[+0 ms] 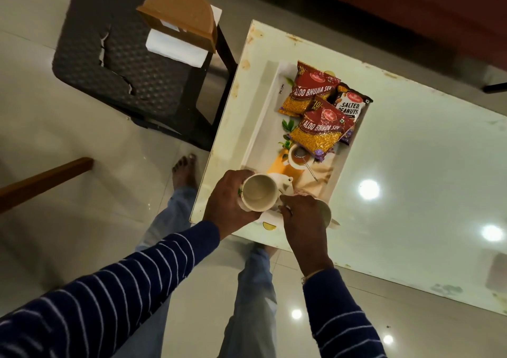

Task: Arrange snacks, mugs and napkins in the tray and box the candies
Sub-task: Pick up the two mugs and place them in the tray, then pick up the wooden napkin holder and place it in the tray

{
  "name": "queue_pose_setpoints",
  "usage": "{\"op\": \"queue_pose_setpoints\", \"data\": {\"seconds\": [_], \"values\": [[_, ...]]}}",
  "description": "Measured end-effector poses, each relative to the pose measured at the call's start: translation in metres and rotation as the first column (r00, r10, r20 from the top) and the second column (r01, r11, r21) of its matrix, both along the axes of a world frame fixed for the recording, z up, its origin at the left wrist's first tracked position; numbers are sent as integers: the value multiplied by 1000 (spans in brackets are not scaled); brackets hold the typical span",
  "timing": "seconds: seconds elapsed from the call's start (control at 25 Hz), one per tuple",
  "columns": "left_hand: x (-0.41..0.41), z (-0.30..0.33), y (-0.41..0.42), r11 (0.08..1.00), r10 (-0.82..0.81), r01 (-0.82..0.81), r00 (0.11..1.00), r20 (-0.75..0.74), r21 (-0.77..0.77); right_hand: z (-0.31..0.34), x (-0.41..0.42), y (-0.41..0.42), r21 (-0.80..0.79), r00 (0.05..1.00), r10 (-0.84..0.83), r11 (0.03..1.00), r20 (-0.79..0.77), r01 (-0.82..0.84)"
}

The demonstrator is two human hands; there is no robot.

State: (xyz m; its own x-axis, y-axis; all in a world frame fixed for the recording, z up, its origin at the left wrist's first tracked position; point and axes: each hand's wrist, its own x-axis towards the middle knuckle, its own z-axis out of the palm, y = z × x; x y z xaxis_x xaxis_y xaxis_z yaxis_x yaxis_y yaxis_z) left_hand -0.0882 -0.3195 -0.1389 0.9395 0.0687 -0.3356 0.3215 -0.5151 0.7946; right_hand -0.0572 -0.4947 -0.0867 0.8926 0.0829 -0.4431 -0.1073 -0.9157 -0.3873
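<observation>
Shiny pale floor tiles (90,127) lie all around you, and a white glossy table (411,193) stands in front of your legs. On it sits a long white tray with a tea picture (263,127). Its long side runs from near you up and away toward the far right.

Three snack packs lie at the far end of the tray. Two red and yellow Aloo Bhujia Sev packs (321,127) overlap each other, and a black and white Salted Peanuts pack (351,105) lies just beside them, partly under the near one. Their printed words run across the tray.

Your left hand (227,204) has its fingers wrapped around a cream mug (258,193) at the near end of the tray. That mug's open mouth faces up at you. Your right hand (304,220) lies over a second cream mug (325,213) just beside the first, with fingers curled on it. It looks tipped on its side, mouth to the right.

To the left, a dark plastic chair (131,64) holds a brown cardboard box with a round flap (181,15) and white paper napkins (175,46).
</observation>
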Motion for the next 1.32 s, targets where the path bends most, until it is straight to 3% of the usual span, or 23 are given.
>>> {"op": "queue_pose_setpoints", "data": {"seconds": [0.16, 0.36, 0.52, 0.68, 0.92, 1.12, 1.32], "values": [[-4, -6, 2, 1000, -18, 18, 1000, -12, 25, -9, -8, 0, -32, 999, 20, 999, -31, -21], [0, -6, 13, 996, -87, 87, 996, 1, 23, -3, 0, -5, -26, 982, -10, 1000, -191, 5], [8, -1, 48, 984, -160, 157, 987, 26, 83, 27, 25, -1, -63, 989, -51, 997, -138, 43], [53, 9, 116, 986, 143, -151, 985, 101, 69, 46, 76, 37, 121, 979, -174, 975, -109, 187], [177, 23, 220, 843, 538, -536, 838, 89, -47, 29, 182, 140, 374, 981, -142, 910, -132, 182], [262, 21, 262, 845, 535, -535, 845, -19, -24, 12, 248, 208, 459, 929, -303, 809, -210, 368], [285, 6, 276, 918, 395, -396, 915, -83, 3, -9, 275, 237, 448, 935, -284, 822, -212, 351]]}}
